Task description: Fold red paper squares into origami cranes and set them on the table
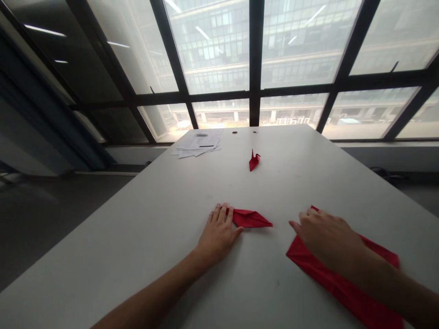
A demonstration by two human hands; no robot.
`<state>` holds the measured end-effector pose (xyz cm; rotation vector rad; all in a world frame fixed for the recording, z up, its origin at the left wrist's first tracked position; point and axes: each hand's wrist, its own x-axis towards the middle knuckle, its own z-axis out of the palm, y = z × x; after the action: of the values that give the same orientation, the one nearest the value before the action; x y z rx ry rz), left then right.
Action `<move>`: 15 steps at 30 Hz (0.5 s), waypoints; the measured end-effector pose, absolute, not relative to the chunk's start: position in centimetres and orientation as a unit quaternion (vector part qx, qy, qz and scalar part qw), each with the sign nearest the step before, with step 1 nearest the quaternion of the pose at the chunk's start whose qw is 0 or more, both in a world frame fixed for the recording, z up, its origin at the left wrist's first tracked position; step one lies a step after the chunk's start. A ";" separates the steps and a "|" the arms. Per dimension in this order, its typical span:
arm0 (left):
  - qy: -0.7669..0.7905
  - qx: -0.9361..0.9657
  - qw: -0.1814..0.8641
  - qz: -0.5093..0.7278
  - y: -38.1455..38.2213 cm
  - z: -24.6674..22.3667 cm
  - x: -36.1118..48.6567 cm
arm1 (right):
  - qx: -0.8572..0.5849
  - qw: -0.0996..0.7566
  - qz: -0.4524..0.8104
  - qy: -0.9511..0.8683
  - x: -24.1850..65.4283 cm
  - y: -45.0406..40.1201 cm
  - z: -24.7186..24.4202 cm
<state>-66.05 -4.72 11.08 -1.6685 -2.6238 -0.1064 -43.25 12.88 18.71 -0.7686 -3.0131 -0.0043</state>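
Observation:
A narrow folded piece of red paper (252, 218), pointed at its right end, lies flat on the white table. My left hand (217, 228) rests palm down over its left end, fingers outstretched and thumb apart along the near edge. My right hand (320, 233) is over a larger red sheet (343, 285) at the right, its fingers curled in and its thumb sticking out to the left. Nothing shows in that hand. Whether it touches the sheet I cannot tell. Farther back stands a small red origami crane (254, 161).
Several white papers (197, 147) lie at the table's far left, with a dark pen-like item (206, 145) on them. A round dark spot (234, 132) is near the far edge of the table (154, 192). Large framed windows rise behind it.

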 end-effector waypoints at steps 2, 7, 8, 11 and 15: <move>-0.851 -0.524 0.025 -0.039 -4.6 10.8 -66.4 | -0.251 -0.040 0.012 -0.967 -41.3 13.8 16.8; -0.861 -0.503 0.022 -0.068 -3.4 9.6 -67.8 | -0.233 0.007 0.043 -0.971 -39.6 10.6 10.6; -0.866 -0.493 0.021 -0.073 -3.2 9.4 -67.9 | -0.205 0.011 0.058 -0.977 -40.0 9.3 10.1; -0.877 -0.472 0.031 -0.079 -2.7 9.3 -68.2 | -0.115 -0.030 0.123 -0.985 -42.2 5.9 10.5; -0.878 -0.470 0.040 -0.082 -2.4 9.5 -68.4 | -0.037 -0.040 0.195 -0.979 -45.6 4.0 12.7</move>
<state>-68.45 -2.44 9.51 -1.4408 -2.6906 -0.2515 -45.58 4.00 12.70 -0.1192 -3.1568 0.6294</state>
